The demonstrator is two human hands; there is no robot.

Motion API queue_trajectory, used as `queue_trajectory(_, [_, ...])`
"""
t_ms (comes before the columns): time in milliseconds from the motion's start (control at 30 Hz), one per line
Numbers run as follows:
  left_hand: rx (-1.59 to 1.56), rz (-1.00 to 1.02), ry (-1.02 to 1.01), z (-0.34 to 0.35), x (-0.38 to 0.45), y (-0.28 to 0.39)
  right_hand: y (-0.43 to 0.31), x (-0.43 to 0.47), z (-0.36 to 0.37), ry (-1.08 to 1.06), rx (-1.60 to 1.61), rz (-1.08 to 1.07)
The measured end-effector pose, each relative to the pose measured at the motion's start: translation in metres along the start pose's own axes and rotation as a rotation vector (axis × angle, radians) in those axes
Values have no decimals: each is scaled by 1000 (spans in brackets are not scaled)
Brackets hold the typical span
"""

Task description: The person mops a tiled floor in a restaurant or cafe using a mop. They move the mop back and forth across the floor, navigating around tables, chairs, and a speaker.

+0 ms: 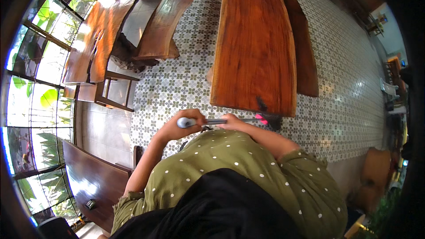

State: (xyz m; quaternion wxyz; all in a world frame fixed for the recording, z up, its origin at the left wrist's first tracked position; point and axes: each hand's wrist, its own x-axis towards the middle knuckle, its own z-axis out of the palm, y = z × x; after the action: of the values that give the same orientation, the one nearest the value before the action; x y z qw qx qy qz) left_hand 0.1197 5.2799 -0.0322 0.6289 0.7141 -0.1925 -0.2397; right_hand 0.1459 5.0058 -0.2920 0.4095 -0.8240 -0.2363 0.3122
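Observation:
Both of my hands grip the long grey handle [215,121] of a broom, held in front of my body. My left hand [184,124] is closed near its rounded end, whose light cap [183,122] points up toward me. Farther down the shaft, my right hand [230,122] wraps around it. Beyond that hand, the pink broom head [261,119] and its dark bristles [274,121] are low by the floor, beside the near right end of the wooden table [255,46]. The bristles look blurred, and whether they touch the floor I cannot tell.
Patterned tiles [166,93] cover the floor. A wooden bench [303,49] runs along the table's right side, another bench [166,16] stands to its left. A slab table [99,43] and a stool [109,91] are near the gridded window [43,79]. A dark table [93,179] stands at lower left.

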Motion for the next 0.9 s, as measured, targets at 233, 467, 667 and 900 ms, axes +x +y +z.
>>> queue_trajectory(233, [289,-123,435,-30,-119,83,-135,114,76,-199,89,-401])
queue_trajectory(467, [623,-247,660,25,-131,108,-183,162,115,-364,-97,-634])
queue_trajectory(667, [587,-251,830,65,-102,82,-173,150,94,-515,-115,-646])
queue_trajectory(900, [603,-242,926,146,-53,91,-144,74,28,-578,-271,-757])
